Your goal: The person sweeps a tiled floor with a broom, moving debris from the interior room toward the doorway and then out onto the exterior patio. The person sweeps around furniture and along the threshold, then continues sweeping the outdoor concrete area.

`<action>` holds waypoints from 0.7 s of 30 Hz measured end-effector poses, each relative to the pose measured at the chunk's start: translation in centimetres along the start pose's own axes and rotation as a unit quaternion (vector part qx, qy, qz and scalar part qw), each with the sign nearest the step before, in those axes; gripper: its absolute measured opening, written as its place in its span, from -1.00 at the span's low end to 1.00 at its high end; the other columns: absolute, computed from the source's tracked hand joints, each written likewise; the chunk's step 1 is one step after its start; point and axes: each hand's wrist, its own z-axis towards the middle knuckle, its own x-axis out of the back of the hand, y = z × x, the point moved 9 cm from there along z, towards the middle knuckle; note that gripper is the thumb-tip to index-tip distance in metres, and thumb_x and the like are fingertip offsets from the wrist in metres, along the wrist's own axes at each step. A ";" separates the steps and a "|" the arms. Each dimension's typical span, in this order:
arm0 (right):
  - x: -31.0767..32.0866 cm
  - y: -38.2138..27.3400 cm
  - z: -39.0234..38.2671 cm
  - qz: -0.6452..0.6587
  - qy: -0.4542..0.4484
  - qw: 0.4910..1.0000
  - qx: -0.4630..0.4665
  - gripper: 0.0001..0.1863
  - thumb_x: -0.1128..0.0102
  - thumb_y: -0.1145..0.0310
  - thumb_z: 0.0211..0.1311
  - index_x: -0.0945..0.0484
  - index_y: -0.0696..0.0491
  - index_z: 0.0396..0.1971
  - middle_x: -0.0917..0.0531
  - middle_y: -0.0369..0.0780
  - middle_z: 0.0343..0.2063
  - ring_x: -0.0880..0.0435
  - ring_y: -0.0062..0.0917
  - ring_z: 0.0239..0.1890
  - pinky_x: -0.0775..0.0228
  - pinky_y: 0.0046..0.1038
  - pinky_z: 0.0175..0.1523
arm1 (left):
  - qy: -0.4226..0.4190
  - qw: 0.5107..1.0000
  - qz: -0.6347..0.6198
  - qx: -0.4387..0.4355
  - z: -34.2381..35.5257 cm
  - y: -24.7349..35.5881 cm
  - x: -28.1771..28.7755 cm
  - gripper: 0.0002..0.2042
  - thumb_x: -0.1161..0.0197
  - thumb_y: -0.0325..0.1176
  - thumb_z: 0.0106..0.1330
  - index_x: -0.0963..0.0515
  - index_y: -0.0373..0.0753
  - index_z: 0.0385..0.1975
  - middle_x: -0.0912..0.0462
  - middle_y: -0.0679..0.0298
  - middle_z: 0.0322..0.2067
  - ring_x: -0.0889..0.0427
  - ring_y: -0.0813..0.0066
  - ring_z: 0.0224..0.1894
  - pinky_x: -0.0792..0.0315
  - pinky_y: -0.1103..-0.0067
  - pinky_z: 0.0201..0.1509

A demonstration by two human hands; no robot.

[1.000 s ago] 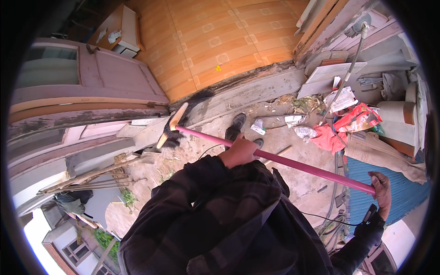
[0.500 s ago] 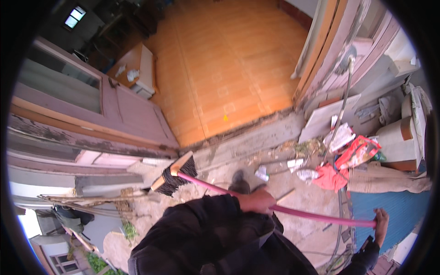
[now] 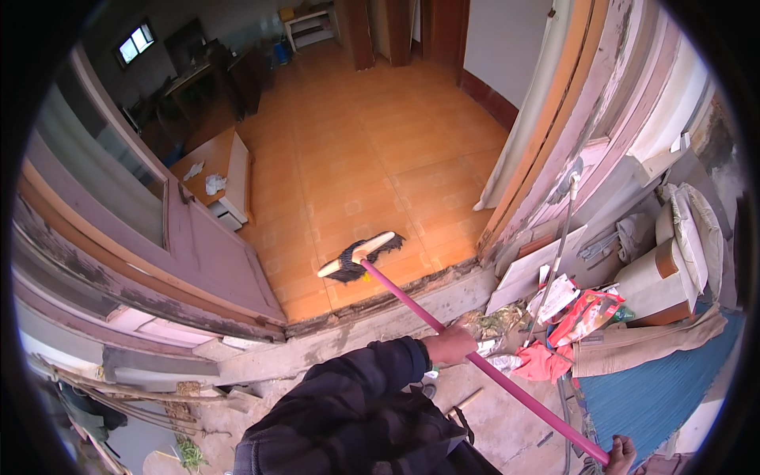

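Observation:
A broom with a wooden head, dark bristles [image 3: 378,245] and a long pink handle [image 3: 400,292] reaches across the doorway. Its head lies on the orange tiled floor [image 3: 419,186] just inside the threshold [image 3: 427,290], over a small yellow item [image 3: 366,278]. My left hand [image 3: 450,346] is closed round the middle of the handle, near the bottom centre. Down at the lower right, my right hand [image 3: 620,453] grips the handle's far end, partly cut off by the picture's edge.
A pink door [image 3: 202,253] stands open at left, beside a low cabinet [image 3: 241,174]. Dark furniture is deeper inside. Outside at right lie boards, red packaging [image 3: 578,317], rags, cushions and a blue mat [image 3: 657,388]. Long sticks [image 3: 111,384] lie at lower left.
The broom head has moved from the concrete step over the threshold onto the orange floor. The view has tilted up into the room. Both my hands still hold the handle.

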 end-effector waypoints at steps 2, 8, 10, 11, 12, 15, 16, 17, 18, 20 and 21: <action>-3.1 -4.5 -2.5 -0.034 -0.002 0.999 0.025 -0.71 -0.17 0.29 0.42 -0.68 0.17 -0.07 -0.51 -0.32 -0.59 -0.38 -0.63 -0.55 -0.22 -0.53 -0.46 | 0.001 0.999 0.025 0.045 -0.1 -3.9 0.1 -0.86 -0.38 -0.18 0.09 -0.70 -0.07 -0.47 -0.68 0.14 -0.50 -0.68 0.09 -0.25 -0.12 -0.10 0.38; -12.9 -15.0 -8.1 -0.171 -0.032 0.980 0.099 -0.79 -0.20 0.39 0.37 -0.69 0.22 -0.17 -0.71 -0.11 -0.45 -0.55 -0.53 -0.39 -0.44 -0.39 -0.24 | -0.015 0.988 0.012 0.151 -4.0 -13.4 -2.1 -0.83 -0.30 -0.18 0.15 -0.70 -0.08 -0.38 -0.69 0.12 -0.38 -0.67 0.05 -0.16 -0.08 -0.16 0.37; -15.6 -16.4 -8.5 -0.160 -0.068 0.978 0.113 -0.80 -0.22 0.42 0.36 -0.68 0.22 -0.15 -0.71 -0.12 -0.46 -0.53 -0.55 -0.40 -0.43 -0.40 -0.24 | -0.045 0.983 0.002 0.177 -6.1 -14.8 -4.1 -0.81 -0.29 -0.17 0.15 -0.70 -0.10 -0.36 -0.70 0.10 -0.37 -0.68 0.03 -0.14 -0.12 -0.16 0.34; -16.1 -17.1 -8.6 -0.151 -0.071 0.977 0.130 -0.80 -0.22 0.42 0.35 -0.68 0.22 -0.15 -0.70 -0.13 -0.47 -0.53 -0.56 -0.40 -0.43 -0.40 -0.25 | -0.064 0.980 -0.001 0.189 -7.2 -15.1 -5.2 -0.76 -0.29 -0.13 0.15 -0.71 -0.13 -0.34 -0.71 0.08 -0.35 -0.68 0.00 -0.13 -0.17 -0.16 0.31; -16.5 -17.7 -8.7 -0.142 -0.074 0.976 0.146 -0.80 -0.22 0.42 0.35 -0.68 0.22 -0.15 -0.70 -0.13 -0.48 -0.52 -0.56 -0.41 -0.43 -0.39 -0.26 | -0.052 0.979 -0.014 0.194 -8.3 -15.2 -5.9 -0.74 -0.29 -0.11 0.15 -0.71 -0.14 -0.34 -0.71 0.08 -0.35 -0.69 0.01 -0.14 -0.18 -0.16 0.30; -16.7 -17.9 -8.0 -0.146 -0.084 0.974 0.150 -0.81 -0.23 0.42 0.34 -0.68 0.22 -0.17 -0.70 -0.17 -0.49 -0.52 -0.58 -0.40 -0.44 -0.42 -0.24 | -0.060 0.976 -0.038 0.207 -11.5 -14.3 -8.2 -0.71 -0.32 -0.08 0.14 -0.72 -0.13 -0.28 -0.72 0.09 -0.33 -0.69 0.04 -0.12 -0.20 -0.16 0.29; -16.7 -17.8 -7.5 -0.143 -0.089 0.975 0.148 -0.81 -0.23 0.42 0.34 -0.68 0.22 -0.18 -0.70 -0.17 -0.49 -0.52 -0.59 -0.39 -0.43 -0.43 -0.23 | -0.064 0.973 -0.042 0.216 -12.5 -13.7 -8.9 -0.72 -0.33 -0.09 0.15 -0.72 -0.11 -0.26 -0.72 0.10 -0.30 -0.69 0.04 -0.10 -0.17 -0.19 0.31; -16.6 -17.7 -7.0 -0.140 -0.094 0.975 0.146 -0.81 -0.24 0.42 0.34 -0.68 0.23 -0.19 -0.70 -0.17 -0.49 -0.51 -0.60 -0.38 -0.43 -0.44 -0.22 | -0.072 0.971 -0.045 0.226 -13.3 -13.4 -9.3 -0.72 -0.34 -0.10 0.16 -0.73 -0.10 -0.24 -0.73 0.11 -0.28 -0.69 0.04 -0.08 -0.15 -0.22 0.33; -16.8 -17.2 -6.2 -0.162 -0.109 0.972 0.133 -0.80 -0.23 0.42 0.31 -0.68 0.19 -0.16 -0.73 -0.12 -0.38 -0.62 -0.50 -0.34 -0.48 -0.37 -0.15 | -0.062 0.970 -0.086 0.220 -14.2 -12.5 -9.6 -0.72 -0.35 -0.14 0.14 -0.71 -0.14 -0.22 -0.73 0.10 -0.28 -0.69 0.04 -0.08 -0.17 -0.21 0.32; -17.0 -18.1 -4.7 -0.126 -0.101 0.966 0.204 -0.87 -0.24 0.44 0.29 -0.63 0.20 -0.33 -0.56 -0.29 -0.58 -0.44 -0.68 -0.55 -0.25 -0.53 -0.43 | -0.077 0.966 -0.088 0.230 -16.2 -11.1 -10.2 -0.71 -0.36 -0.13 0.14 -0.69 -0.17 -0.23 -0.72 0.10 -0.30 -0.69 0.04 -0.10 -0.21 -0.18 0.27; -17.3 -18.4 -4.1 -0.106 -0.098 0.960 0.239 -0.87 -0.24 0.44 0.27 -0.61 0.20 -0.41 -0.47 -0.38 -0.68 -0.35 -0.76 -0.65 -0.13 -0.61 -0.56 | -0.087 0.965 -0.078 0.233 -17.2 -10.4 -10.4 -0.71 -0.36 -0.13 0.14 -0.69 -0.18 -0.25 -0.72 0.10 -0.30 -0.69 0.04 -0.11 -0.23 -0.15 0.25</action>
